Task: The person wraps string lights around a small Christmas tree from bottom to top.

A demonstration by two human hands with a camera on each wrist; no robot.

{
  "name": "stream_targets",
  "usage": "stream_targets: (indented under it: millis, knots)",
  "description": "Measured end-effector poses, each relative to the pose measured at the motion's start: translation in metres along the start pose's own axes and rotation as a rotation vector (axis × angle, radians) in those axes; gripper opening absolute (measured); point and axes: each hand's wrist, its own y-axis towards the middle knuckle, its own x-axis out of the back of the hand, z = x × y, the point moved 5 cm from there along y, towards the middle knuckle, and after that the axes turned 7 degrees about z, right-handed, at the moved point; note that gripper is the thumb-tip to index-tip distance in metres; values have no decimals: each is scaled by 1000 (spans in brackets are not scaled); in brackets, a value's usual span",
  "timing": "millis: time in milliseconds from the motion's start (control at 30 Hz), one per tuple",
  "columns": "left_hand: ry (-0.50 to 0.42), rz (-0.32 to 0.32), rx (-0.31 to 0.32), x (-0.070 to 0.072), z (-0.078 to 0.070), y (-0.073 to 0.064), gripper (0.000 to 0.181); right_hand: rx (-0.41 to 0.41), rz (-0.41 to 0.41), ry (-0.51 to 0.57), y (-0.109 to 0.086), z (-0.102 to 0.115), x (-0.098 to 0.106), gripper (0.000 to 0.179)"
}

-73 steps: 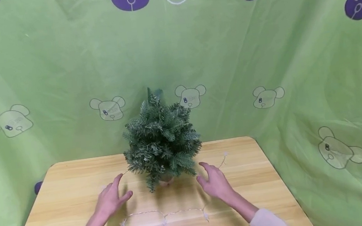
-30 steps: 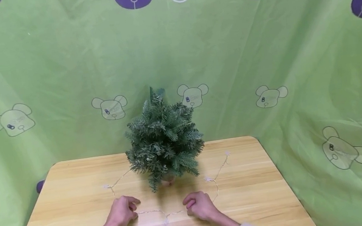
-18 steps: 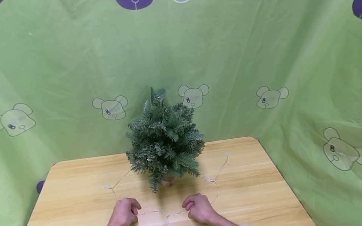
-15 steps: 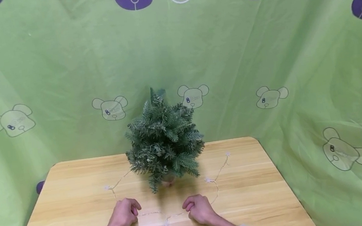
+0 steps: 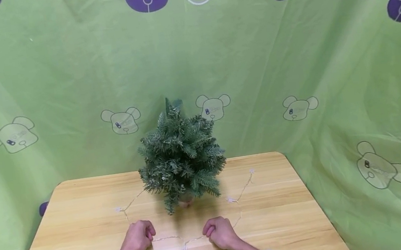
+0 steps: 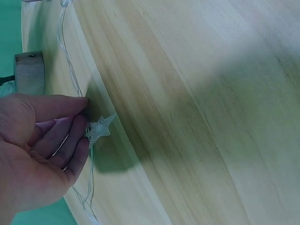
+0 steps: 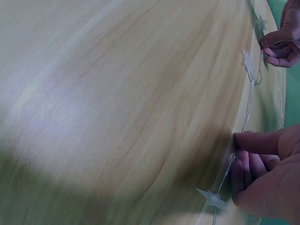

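A string of star lights (image 5: 167, 238) loops over the tabletop around the front of a small green Christmas tree (image 5: 181, 157). My left hand (image 5: 136, 238) pinches the clear wire on the left; in the left wrist view a clear star (image 6: 100, 128) sits at its fingertips. With thumb and fingers, my right hand (image 5: 220, 232) pinches the wire on the right. Close to that hand, the right wrist view shows another star (image 7: 213, 199). Between both hands lies a middle star (image 5: 185, 249). Behind the tree, the string's run is hidden.
The light wooden table (image 5: 77, 225) has rounded far corners. The tree's round wooden base (image 6: 30, 72) stands a little behind my hands. A green patterned cloth (image 5: 236, 52) hangs behind and along the sides.
Both hands have come down from beside the tree to the front stretch of wire and taken hold of it. Over the last second they have barely moved; the wire between them shifted slightly.
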Motion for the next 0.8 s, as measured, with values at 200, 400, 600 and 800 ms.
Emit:
stream_targets:
  millis: [200, 400, 600, 800]
  knots:
    - [-23, 8, 3, 1, -5, -1, 35, 10, 1, -56, -1, 0, 1, 38]
    - [-60, 31, -29, 4, -12, 0, 35, -6, 39, -63, -1, -1, 4, 38]
    - [-57, 48, -81, 7, -22, 1, 32, 8, 56, -90, 0, 1, 4, 34]
    - [-48, 52, -94, 13, -31, 2, 33, 31, 29, -124, -1, 4, 2, 33]
